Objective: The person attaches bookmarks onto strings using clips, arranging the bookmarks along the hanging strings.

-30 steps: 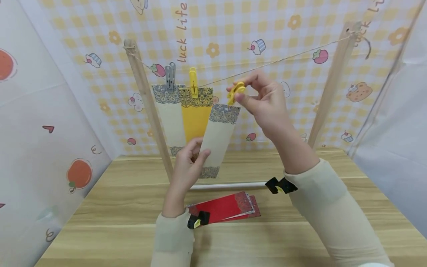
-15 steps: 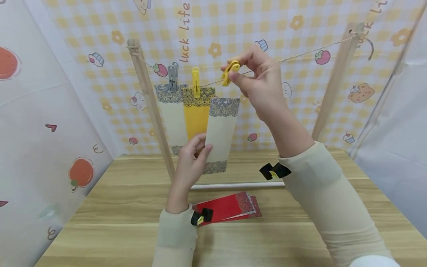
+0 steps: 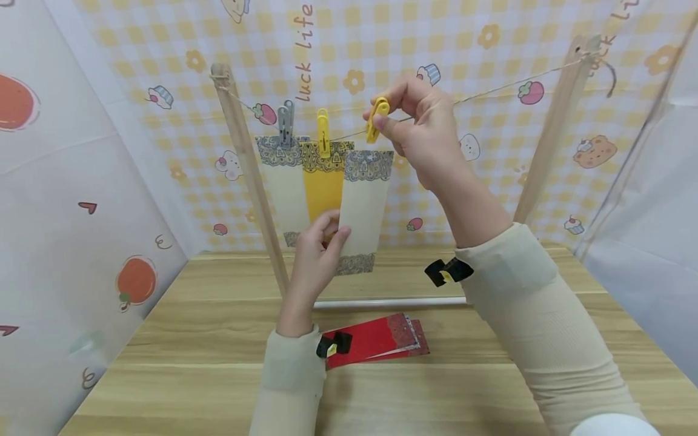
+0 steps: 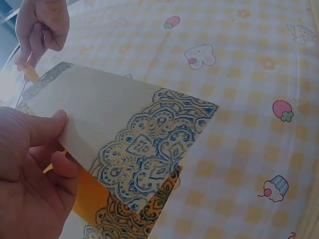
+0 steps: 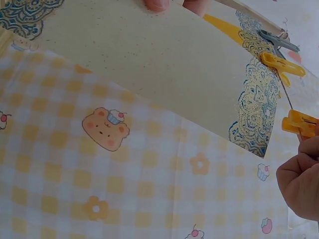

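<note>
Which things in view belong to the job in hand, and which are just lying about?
Belong to the job:
front pale card, in the left grip
raised yellow clip, in the right grip
string, on two wooden posts
hanging yellow card and rear pale card, clipped
red-topped card stack on the table, probably

Apparently just around:
checked backdrop
black pieces on the sleeves

Matt paper card (image 3: 364, 209); smooth plastic clothespin (image 3: 376, 126); rough twine (image 3: 512, 83).
</note>
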A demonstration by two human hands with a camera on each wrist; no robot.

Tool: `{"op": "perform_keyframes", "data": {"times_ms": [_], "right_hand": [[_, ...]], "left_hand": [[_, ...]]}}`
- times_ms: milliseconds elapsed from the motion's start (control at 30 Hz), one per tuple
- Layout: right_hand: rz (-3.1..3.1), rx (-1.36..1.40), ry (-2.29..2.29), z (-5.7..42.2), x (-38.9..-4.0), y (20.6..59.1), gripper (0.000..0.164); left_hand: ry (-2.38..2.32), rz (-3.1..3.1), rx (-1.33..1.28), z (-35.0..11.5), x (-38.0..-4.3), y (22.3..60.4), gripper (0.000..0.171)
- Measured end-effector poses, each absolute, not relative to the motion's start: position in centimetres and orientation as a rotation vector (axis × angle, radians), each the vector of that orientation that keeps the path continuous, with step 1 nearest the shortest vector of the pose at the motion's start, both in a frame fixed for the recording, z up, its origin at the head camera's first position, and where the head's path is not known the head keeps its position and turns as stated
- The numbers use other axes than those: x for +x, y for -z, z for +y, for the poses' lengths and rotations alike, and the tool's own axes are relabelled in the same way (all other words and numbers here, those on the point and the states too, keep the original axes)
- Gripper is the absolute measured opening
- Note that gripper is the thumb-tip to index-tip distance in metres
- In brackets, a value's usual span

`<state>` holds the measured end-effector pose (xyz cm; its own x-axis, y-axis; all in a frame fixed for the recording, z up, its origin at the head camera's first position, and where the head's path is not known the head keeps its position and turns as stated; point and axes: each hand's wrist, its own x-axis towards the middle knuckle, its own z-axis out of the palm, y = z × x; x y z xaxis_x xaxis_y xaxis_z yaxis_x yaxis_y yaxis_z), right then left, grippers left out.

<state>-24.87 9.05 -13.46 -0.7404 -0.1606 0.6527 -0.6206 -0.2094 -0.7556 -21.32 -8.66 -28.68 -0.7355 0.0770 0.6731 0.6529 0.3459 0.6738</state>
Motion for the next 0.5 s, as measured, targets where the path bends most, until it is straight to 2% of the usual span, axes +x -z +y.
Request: {"op": "perform_keyframes", "data": {"times_ms": [500], "right_hand": [[-1.851, 0.875, -2.032, 9.48, -25.08, 14.17, 0.017]], "left_hand": [[1.446, -2.021, -0.649, -8.22, -22.20, 28.25, 0.022]]}}
